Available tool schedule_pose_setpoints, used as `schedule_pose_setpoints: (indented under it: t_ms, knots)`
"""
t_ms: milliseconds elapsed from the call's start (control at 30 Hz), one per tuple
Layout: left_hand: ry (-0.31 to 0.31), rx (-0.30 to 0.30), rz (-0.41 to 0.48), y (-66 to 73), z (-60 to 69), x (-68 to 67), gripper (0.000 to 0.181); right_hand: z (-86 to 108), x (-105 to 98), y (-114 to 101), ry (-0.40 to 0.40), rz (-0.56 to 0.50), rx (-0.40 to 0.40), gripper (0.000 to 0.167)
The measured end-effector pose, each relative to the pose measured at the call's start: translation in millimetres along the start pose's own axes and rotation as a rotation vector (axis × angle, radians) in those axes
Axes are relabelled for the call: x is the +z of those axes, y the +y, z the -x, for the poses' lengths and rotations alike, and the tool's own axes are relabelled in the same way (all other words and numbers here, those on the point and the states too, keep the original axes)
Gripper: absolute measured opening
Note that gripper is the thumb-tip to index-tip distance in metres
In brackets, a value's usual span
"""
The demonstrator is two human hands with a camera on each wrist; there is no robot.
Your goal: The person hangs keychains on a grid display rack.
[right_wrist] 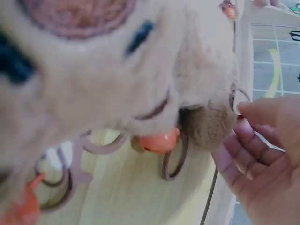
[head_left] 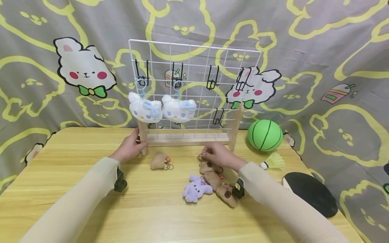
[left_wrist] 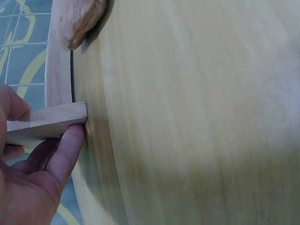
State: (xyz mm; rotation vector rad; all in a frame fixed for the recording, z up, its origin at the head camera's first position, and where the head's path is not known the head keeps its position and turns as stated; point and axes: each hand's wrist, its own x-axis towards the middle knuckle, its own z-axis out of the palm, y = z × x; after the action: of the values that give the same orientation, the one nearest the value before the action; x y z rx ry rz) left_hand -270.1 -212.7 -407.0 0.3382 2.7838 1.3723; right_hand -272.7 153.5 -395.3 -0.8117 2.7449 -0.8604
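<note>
My left hand [head_left: 129,146] grips the left wooden leg [left_wrist: 51,119] of a white wire grid rack [head_left: 185,140], thumb and fingers on opposite sides. With thumb and fingertips my right hand [head_left: 220,155] pinches the ring of a brown plush keychain [head_left: 206,167], the far one in a row on the table. Closer to me lie more brown plush keychains [head_left: 225,193] with dark rings and an orange bell [right_wrist: 160,142]. A purple plush keychain [head_left: 196,189] lies beside them. Another brown plush [head_left: 158,161] sits near the left leg. Two white cat plush keychains [head_left: 146,108] hang on the rack's left hooks.
Black hooks [head_left: 212,82] on the grid's right side hold nothing. Right of the rack are a green ball [head_left: 265,135], a shuttlecock [head_left: 273,161] and a black paddle [head_left: 313,194]. A patterned curtain [head_left: 100,20] stands behind the wooden table [head_left: 146,216].
</note>
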Motion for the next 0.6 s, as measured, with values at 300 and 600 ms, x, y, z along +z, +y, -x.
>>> schedule_pose_setpoints:
  t_ms: [300, 600]
  knots:
    - [-0.001, 0.006, -0.002, 0.5, -0.3, -1.1, 0.068, 8.3, -5.4, 4.2, 0.029, -0.548, 0.046, 0.017]
    - [-0.007, -0.01, 0.007, 1.6, -0.5, -0.6, 0.07, 15.0, -17.0, -5.1, 0.092, -0.704, 0.013, 0.017]
